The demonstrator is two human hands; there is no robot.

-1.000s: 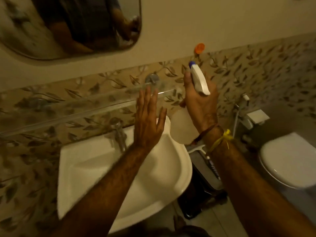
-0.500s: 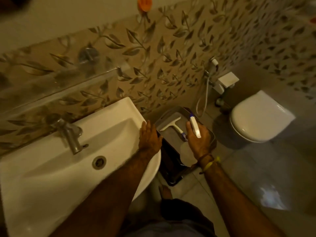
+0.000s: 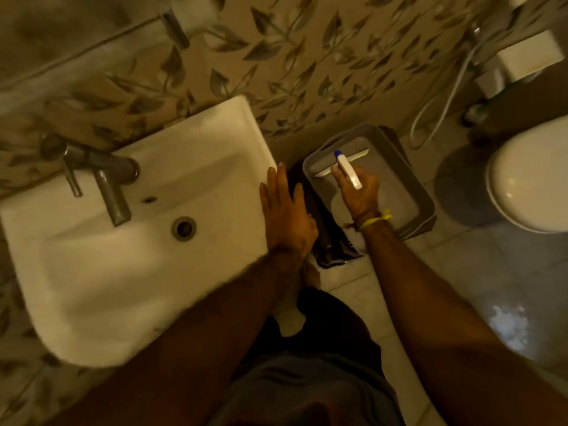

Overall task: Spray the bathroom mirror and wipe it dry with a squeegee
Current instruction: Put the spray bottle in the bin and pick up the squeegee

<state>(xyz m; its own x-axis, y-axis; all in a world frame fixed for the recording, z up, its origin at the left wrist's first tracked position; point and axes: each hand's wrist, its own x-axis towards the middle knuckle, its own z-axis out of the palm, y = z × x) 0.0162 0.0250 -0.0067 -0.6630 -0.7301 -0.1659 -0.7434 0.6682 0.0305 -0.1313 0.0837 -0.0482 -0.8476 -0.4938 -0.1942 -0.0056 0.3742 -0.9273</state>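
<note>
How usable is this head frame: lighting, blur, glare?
Head view: dim, yellow-brown cast; motion blur smears the tap and wall tiles; a glare patch on the floor; wide-angle bending at the washbasin edges; the spray bottle stays readable.

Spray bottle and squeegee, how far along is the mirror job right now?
Done: cannot tell; the mirror is out of view. In hand: the right hand holds the spray bottle over the grey tub, where the squeegee lies. The left hand is open by the sink. Left: pick up the squeegee and wipe.
</note>
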